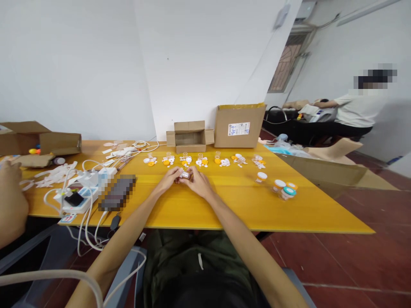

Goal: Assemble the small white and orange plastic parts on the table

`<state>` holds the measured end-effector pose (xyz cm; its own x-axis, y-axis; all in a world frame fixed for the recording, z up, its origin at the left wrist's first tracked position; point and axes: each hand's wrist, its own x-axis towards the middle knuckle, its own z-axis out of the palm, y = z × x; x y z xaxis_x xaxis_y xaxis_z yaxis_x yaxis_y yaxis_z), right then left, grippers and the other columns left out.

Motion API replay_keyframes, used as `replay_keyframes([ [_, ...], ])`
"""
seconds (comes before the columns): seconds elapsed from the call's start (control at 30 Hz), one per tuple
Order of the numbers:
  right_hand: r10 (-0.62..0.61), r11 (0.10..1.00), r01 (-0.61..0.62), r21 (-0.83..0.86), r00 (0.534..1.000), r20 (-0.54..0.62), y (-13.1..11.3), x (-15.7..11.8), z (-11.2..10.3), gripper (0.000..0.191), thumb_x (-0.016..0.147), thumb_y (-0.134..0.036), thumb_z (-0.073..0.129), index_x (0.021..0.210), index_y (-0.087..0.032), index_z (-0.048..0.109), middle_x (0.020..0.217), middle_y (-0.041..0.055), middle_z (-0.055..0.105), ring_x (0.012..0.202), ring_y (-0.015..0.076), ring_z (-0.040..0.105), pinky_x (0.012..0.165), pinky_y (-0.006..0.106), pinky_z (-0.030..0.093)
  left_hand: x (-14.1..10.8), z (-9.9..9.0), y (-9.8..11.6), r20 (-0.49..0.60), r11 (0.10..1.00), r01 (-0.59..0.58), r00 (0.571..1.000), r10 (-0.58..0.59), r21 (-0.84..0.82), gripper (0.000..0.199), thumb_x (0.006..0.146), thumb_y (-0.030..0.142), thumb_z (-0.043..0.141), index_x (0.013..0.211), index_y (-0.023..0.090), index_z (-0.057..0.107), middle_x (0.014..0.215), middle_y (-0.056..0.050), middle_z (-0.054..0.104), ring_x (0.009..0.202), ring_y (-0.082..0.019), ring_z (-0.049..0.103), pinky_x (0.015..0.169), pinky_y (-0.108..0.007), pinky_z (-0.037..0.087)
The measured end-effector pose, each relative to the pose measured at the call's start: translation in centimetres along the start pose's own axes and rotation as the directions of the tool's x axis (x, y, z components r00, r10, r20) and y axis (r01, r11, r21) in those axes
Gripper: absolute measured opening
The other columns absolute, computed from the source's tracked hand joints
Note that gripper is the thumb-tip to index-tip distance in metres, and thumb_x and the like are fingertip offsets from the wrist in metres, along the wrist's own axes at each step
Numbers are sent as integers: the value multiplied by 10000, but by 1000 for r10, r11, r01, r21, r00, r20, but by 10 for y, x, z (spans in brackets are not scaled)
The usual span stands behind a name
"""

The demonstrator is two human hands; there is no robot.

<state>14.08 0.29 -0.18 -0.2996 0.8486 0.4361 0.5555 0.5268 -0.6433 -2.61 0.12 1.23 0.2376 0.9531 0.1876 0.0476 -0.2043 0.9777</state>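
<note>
Both of my hands meet over the middle of the table around a small clear container (184, 174) with something whitish on it. Fingers of my left hand (171, 177) close on its left side, and my right hand (198, 181) grips it from the right. Its exact details are too small to make out. Just beyond my hands runs a row of small clear cups, with orange lids (166, 162) and white discs (225, 162) lying in groups beside them. To the right stand lidded jars: one with a white lid (262, 176), and a cluster including a teal-lidded jar (289, 192).
An open small cardboard box (190, 139) and a larger closed carton (239, 127) stand at the back. On the left lie a power strip (85, 196) with cables, a dark phone-like slab (118, 193) and another person's arm (11, 201). A person (359, 107) sits far right.
</note>
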Motion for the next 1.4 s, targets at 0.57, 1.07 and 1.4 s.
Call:
replay_keyframes([
  [0.57,-27,998,27,-60,1000,0,-2,0,-3,272,913,-474,615,777,-238,599,762,8,677,671,171,607,609,267,406,-1,-1,0,-1,999,12,1000,-12,37,446,793,601,700,710,189,551,603,46,500,557,-106,474,558,-236,405],
  [1.07,-7,998,6,-67,1000,-2,-1,0,-2,266,901,-506,633,846,-245,641,793,8,695,673,178,615,615,272,417,-1,0,2,-8,999,14,1000,-13,32,437,776,589,716,715,186,559,609,48,497,565,-106,472,555,-232,402],
  [1.4,-12,997,13,-74,1000,11,-1,0,-2,279,898,-513,640,832,-242,641,782,12,701,664,176,613,599,268,404,-1,0,2,5,999,-3,1000,3,40,450,757,611,714,722,188,564,617,52,499,568,-105,471,560,-235,400],
])
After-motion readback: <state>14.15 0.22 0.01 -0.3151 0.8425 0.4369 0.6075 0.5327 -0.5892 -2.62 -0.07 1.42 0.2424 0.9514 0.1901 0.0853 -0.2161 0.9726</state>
